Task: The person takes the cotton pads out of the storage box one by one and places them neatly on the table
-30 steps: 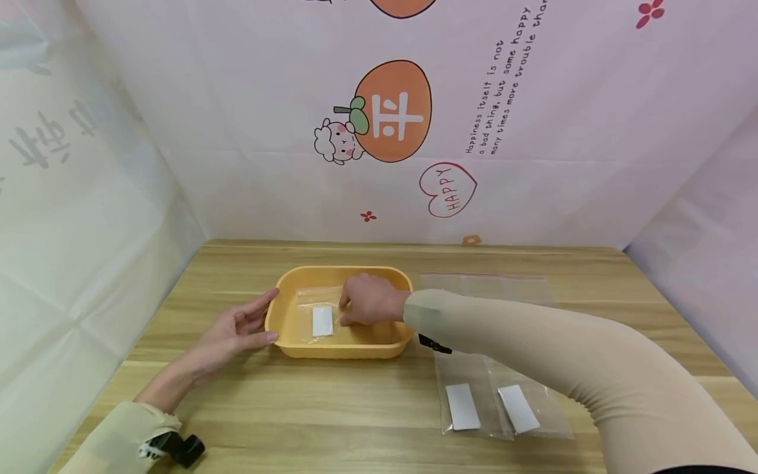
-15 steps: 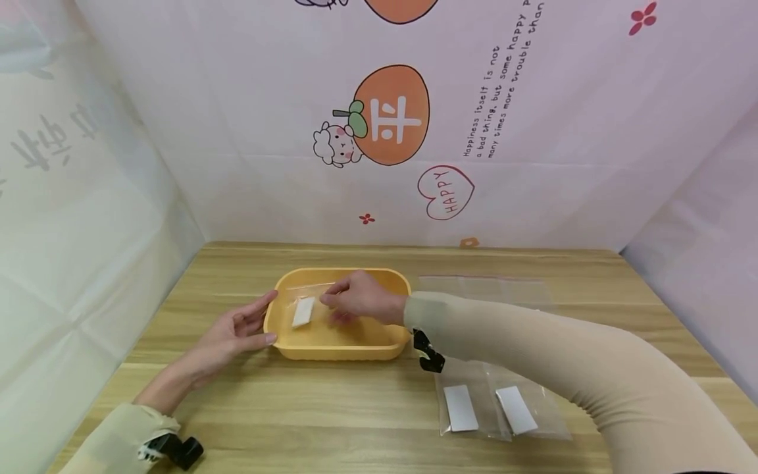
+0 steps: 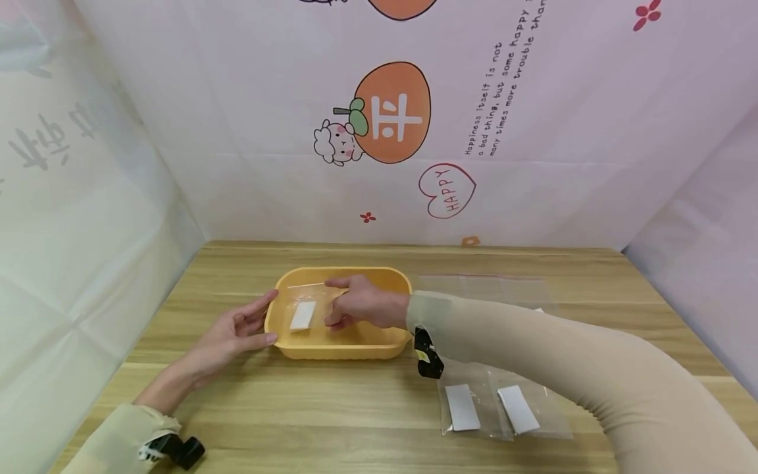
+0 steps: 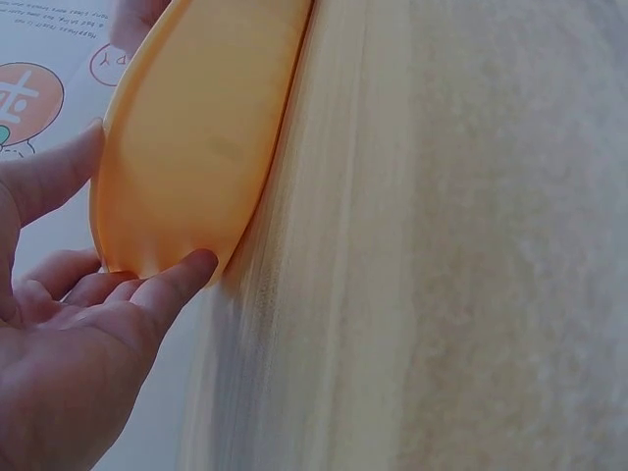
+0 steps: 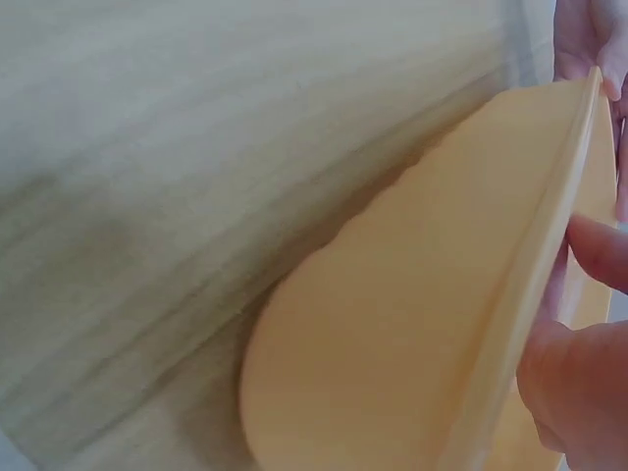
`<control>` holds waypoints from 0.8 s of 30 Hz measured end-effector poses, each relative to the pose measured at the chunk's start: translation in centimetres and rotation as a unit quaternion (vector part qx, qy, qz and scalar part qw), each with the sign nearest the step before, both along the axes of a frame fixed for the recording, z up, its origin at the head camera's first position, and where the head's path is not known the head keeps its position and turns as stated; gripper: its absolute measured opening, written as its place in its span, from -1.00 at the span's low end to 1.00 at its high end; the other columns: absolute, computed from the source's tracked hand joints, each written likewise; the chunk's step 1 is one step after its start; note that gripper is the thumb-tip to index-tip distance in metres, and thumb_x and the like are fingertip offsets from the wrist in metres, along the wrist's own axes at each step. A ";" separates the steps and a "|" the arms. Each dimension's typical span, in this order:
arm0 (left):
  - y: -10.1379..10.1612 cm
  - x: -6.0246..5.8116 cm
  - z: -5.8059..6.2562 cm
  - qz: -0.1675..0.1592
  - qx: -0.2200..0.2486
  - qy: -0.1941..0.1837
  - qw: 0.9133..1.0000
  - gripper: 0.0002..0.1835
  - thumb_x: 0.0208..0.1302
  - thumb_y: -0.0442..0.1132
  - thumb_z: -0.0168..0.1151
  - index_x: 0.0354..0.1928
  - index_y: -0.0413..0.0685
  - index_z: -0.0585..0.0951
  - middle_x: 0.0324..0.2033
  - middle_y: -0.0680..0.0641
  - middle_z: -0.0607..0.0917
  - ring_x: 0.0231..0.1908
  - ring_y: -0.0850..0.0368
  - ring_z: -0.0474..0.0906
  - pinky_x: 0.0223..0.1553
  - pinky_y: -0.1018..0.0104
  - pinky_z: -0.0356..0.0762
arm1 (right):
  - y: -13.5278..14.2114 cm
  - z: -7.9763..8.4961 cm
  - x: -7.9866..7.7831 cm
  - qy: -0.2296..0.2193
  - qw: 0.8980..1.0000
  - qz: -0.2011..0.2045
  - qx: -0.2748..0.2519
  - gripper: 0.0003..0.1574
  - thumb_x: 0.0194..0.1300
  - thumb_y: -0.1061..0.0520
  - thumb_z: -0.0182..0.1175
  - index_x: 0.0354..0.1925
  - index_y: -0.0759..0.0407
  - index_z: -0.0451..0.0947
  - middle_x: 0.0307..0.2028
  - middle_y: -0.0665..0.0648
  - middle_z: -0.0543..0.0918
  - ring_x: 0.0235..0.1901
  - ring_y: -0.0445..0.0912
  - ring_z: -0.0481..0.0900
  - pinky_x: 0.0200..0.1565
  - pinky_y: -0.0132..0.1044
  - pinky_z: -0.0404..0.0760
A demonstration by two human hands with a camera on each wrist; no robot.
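A yellow plastic tub (image 3: pixel 343 352) sits on the wooden table. My left hand (image 3: pixel 227 339) holds its left end, with a finger at the rim and the thumb against the outer wall; the left wrist view shows this hand (image 4: pixel 93 324) close up. Inside the tub lies a clear zip bag with a white rectangle (image 3: pixel 303 316) in it, toward the left. My right hand (image 3: pixel 367 304) is in the tub over the bag's right side, index finger stretched out; it seems to touch the bag. In the right wrist view the tub wall (image 5: pixel 412 294) hides part of this hand.
Right of the tub, several clear zip bags lie flat, partly under the right forearm. Two white rectangles (image 3: pixel 462 407) (image 3: pixel 518 409) show in the nearer ones. A printed cloth (image 3: pixel 266 99) hangs behind the table, with plain sheets at both sides.
The bag in the tub has shifted left and tilted. My right hand lifted from it, moved slightly left, then spread its index finger away from the thumb. The left hand stays put.
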State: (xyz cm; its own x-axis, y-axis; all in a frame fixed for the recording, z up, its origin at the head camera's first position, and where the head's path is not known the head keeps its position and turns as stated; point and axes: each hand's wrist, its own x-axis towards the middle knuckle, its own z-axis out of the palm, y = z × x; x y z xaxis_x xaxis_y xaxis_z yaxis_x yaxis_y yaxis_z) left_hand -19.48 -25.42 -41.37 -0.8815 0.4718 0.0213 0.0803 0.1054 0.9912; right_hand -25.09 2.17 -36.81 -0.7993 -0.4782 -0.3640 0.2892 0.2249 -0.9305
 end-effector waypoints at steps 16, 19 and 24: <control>0.0 0.3 0.0 -0.001 0.004 0.005 1.000 -0.06 0.44 -0.40 0.34 0.66 -0.33 -0.02 0.63 -0.36 -0.08 0.53 -0.34 0.00 0.24 0.40 0.46 | -0.8 -0.4 0.3 0.028 0.995 -0.077 -0.056 -0.19 0.25 0.54 0.35 0.44 0.44 0.39 -0.34 0.29 0.78 -0.44 -0.04 0.73 -0.22 -0.08 0.80; 0.0 0.2 0.1 -0.003 0.006 0.005 1.000 -0.07 0.44 -0.40 0.33 0.66 -0.33 -0.02 0.63 -0.35 -0.08 0.53 -0.32 -0.02 0.24 0.41 0.45 | -0.8 -0.2 0.0 0.015 0.998 -0.034 -0.050 -0.06 0.25 0.55 0.33 0.54 0.40 0.27 -0.36 0.29 0.76 -0.47 -0.04 0.71 -0.23 -0.10 0.80; 0.0 0.2 0.0 -0.004 0.007 0.004 1.000 -0.08 0.45 -0.41 0.32 0.66 -0.32 -0.02 0.63 -0.34 -0.09 0.54 -0.31 -0.03 0.24 0.40 0.46 | -0.6 -0.1 -0.3 0.011 0.999 0.011 -0.031 -0.06 0.32 0.43 0.38 0.56 0.38 0.23 -0.33 0.24 0.73 -0.48 -0.04 0.69 -0.22 -0.12 0.80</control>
